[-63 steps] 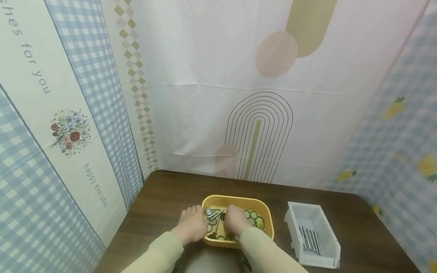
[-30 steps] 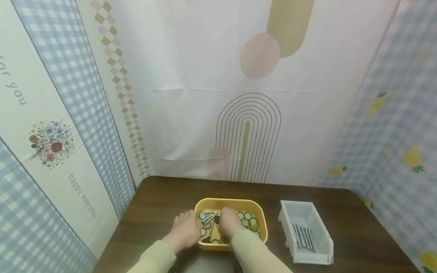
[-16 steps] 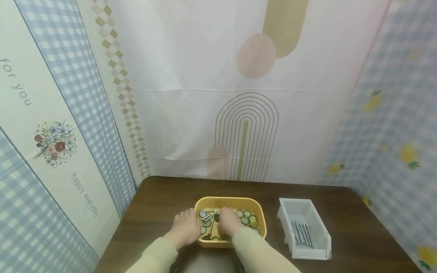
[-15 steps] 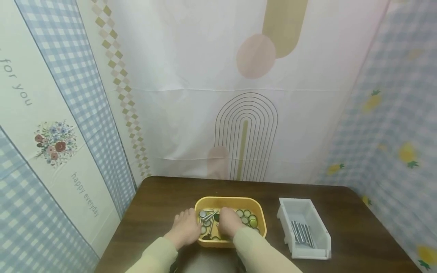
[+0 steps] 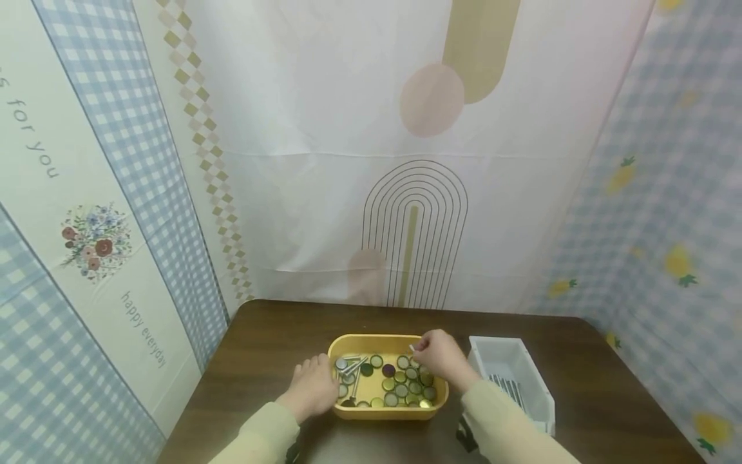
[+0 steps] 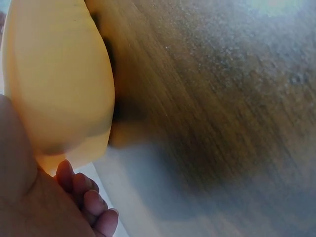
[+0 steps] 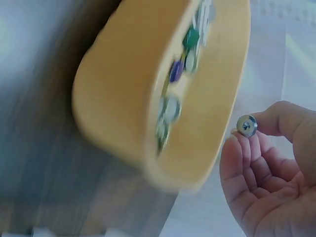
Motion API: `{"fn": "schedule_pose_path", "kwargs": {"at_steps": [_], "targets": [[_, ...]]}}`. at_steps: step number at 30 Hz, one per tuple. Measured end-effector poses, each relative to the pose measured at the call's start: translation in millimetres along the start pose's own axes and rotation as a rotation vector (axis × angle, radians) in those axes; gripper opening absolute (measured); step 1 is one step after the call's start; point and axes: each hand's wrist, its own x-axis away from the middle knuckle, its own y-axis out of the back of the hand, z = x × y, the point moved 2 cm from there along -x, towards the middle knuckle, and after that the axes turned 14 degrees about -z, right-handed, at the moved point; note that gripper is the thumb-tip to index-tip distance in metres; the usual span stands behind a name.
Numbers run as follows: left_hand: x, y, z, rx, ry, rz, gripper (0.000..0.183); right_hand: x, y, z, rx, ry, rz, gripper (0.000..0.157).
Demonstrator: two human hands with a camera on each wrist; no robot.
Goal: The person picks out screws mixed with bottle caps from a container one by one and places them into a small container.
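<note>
A yellow plastic tub (image 5: 382,414) stands on the table in the head view, with several bottle caps (image 5: 401,390) and a few long metal screws (image 5: 356,380) inside. At its left end, my left hand (image 5: 313,386) holds the tub, fingers along the outer wall; the left wrist view shows those fingers (image 6: 94,202) beside the tub's end wall. Over the tub's far right rim, my right hand (image 5: 443,356) pinches a screw (image 7: 247,126) between thumb and fingertips. Its round, cross-slotted head faces the right wrist camera and hides the shank there.
A white open-front parts bin (image 5: 500,348) stands right of the tub, partly behind my right arm. Several similar screws (image 5: 510,390) lie side by side in it. A patterned cloth (image 5: 324,206) hangs behind the table's far edge (image 5: 301,306).
My right hand has risen from inside the tub and moved right to its far right rim, now with a screw. The caps it covered show. My left hand stays at the tub.
</note>
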Motion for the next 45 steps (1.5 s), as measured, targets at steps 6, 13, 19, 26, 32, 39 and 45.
{"fn": "schedule_pose_path", "kwargs": {"at_steps": [6, 13, 19, 26, 32, 39, 45], "targets": [[-1.3, 6.7, 5.6, 0.03, -0.004, 0.017, 0.031, -5.3, 31.9, -37.9, -0.034, -0.058, -0.078, 0.003], [-10.5, 14.0, 13.1, 0.013, -0.014, 0.019, 0.029, -5.1, 72.9, -67.8, 0.011, -0.083, -0.066, 0.016], [-16.8, 13.6, 13.6, -0.044, -0.065, -0.041, 0.025, -2.7, 91.0, -99.9, 0.074, -0.133, -0.038, 0.018], [-25.6, 11.3, 9.8, -0.193, -0.139, -0.119, 0.038, -0.2, 96.4, -120.5, 0.133, -0.17, -0.037, 0.011], [-32.0, 1.8, 9.3, -0.222, -0.138, -0.087, 0.043, -0.3, 94.2, -129.4, 0.181, -0.165, -0.022, 0.009], [-29.1, 6.0, -1.8, -0.187, -0.116, -0.034, 0.032, 2.9, 92.1, -140.1, 0.2, -0.149, -0.022, 0.017], [-26.8, 10.7, -6.9, -0.161, -0.082, -0.011, 0.034, 3.3, 90.8, -145.4, 0.186, -0.186, -0.004, 0.014]]}}
